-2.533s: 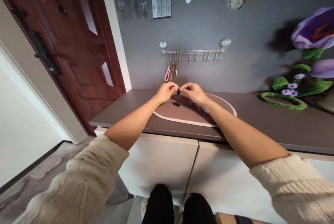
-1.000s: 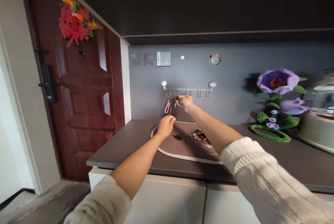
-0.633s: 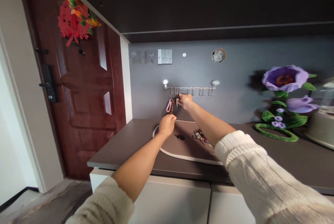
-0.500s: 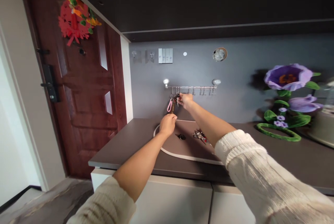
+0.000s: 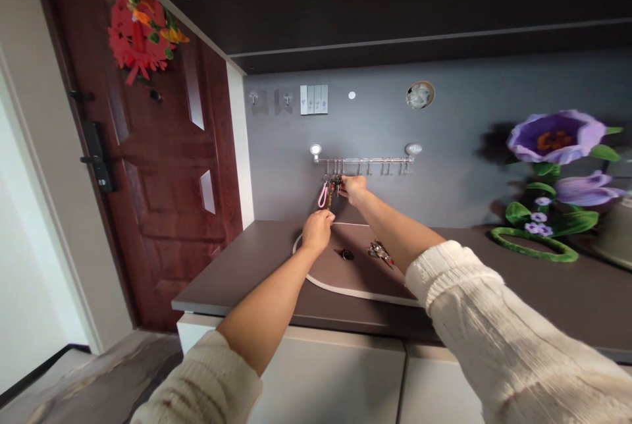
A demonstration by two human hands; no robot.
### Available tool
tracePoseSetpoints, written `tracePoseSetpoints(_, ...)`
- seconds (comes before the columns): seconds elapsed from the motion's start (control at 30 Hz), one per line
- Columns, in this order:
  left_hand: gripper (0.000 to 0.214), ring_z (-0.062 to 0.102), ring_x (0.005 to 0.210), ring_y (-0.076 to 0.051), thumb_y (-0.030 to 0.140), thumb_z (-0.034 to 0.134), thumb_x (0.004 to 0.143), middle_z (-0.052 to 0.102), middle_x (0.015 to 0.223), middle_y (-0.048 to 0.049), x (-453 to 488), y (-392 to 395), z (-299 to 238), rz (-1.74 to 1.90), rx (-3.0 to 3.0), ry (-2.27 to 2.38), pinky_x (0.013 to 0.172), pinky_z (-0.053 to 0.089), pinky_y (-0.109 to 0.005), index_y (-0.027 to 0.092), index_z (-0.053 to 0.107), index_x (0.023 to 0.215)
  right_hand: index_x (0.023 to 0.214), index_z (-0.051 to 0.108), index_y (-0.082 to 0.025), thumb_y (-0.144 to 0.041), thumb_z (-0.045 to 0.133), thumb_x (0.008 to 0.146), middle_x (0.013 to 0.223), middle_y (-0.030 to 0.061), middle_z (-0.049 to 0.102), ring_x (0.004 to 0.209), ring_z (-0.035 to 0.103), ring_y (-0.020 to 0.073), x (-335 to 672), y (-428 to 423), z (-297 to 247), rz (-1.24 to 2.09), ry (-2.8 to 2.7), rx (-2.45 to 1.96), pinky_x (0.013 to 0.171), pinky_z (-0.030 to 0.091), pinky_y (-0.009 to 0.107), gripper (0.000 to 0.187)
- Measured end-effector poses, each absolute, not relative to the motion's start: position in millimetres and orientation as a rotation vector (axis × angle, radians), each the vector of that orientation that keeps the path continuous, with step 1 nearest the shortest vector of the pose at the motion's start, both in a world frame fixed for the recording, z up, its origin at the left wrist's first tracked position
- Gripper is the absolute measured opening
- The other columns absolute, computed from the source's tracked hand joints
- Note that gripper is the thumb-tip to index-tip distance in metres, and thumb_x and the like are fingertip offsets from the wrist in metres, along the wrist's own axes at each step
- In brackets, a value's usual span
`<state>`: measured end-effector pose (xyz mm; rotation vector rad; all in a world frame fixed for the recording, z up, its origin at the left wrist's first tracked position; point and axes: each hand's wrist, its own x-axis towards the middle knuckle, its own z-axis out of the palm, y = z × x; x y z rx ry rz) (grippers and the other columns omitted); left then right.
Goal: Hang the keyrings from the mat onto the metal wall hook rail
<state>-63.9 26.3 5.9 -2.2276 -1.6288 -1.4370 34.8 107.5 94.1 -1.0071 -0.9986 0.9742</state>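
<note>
My right hand (image 5: pixel 353 188) reaches up to the chrome hook rail (image 5: pixel 364 160) on the grey wall and pinches a dark key (image 5: pixel 338 182) at one of the left hooks. Beside it hang a pink loop keychain (image 5: pixel 322 195) and other keys. My left hand (image 5: pixel 317 230) hovers lower, fingers curled loosely, just over the left end of the oval mat (image 5: pixel 345 269). On the mat lie a small black ring piece (image 5: pixel 346 254) and a bunch of keys (image 5: pixel 379 251).
A dark countertop (image 5: pixel 237 266) runs over white cabinet doors (image 5: pixel 326 378). A red-brown door (image 5: pixel 148 147) with a red ornament stands at left. Purple fabric flowers (image 5: pixel 555 141) and a green ring sit at right. Light switches (image 5: pixel 314 99) and small hooks are above the rail.
Earlier both hands held the dark key over the mat. My right hand has since lifted it to the rail, and my left hand stayed low. In the last second only the view shifted slightly.
</note>
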Motion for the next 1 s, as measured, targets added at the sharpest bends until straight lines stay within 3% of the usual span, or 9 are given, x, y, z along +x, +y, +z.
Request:
tracePoseSetpoints(0.37,0.016,0.055,0.077,-0.015,0.019,0.047,0.078,0.065,0.084,-0.0045,-68,20,8,-1.591,-2.316,-1.613,0.074,0.04,-0.026,0.017,0.063,0.079,0.063,0.05,-0.015,-0.012,0.051,0.075,0.058,-0.0009,0.055,0.051,0.052,0.0069,49,99,91,0.906,-1.102,-1.074,0.055,0.046,0.022,0.013)
tracePoseSetpoints(0.57,0.016,0.056,0.069,-0.012,0.022,0.049,0.076,0.065,0.076,-0.0026,-72,21,8,-1.736,-2.519,-1.554,0.068,0.043,-0.024,0.015,0.063,0.079,0.066,0.054,-0.015,-0.013,0.054,0.071,0.065,0.0,0.058,0.054,0.049,0.0063,65,73,90,0.858,-1.19,-1.102,0.057,0.043,0.021,0.006)
tracePoseSetpoints(0.87,0.022,0.051,0.056,-0.009,0.027,0.06,0.067,0.062,0.067,-0.0017,-80,7,13,-1.533,-3.037,-1.571,0.059,0.043,-0.025,0.012,0.064,0.083,0.074,0.061,-0.014,-0.022,0.058,0.07,0.075,0.0038,0.064,0.071,0.056,0.012,95,29,42,0.638,-1.636,-0.988,0.074,0.042,0.027,0.01)
tracePoseSetpoints(1.0,0.024,0.056,0.066,-0.011,0.021,0.064,0.063,0.064,0.074,-0.0043,-82,3,14,-1.457,-3.18,-1.532,0.069,0.045,-0.028,0.011,0.064,0.085,0.08,0.063,-0.015,-0.026,0.056,0.073,0.08,0.0052,0.066,0.074,0.057,0.0141,106,10,22,0.443,-1.793,-1.083,0.075,0.042,0.028,0.015)
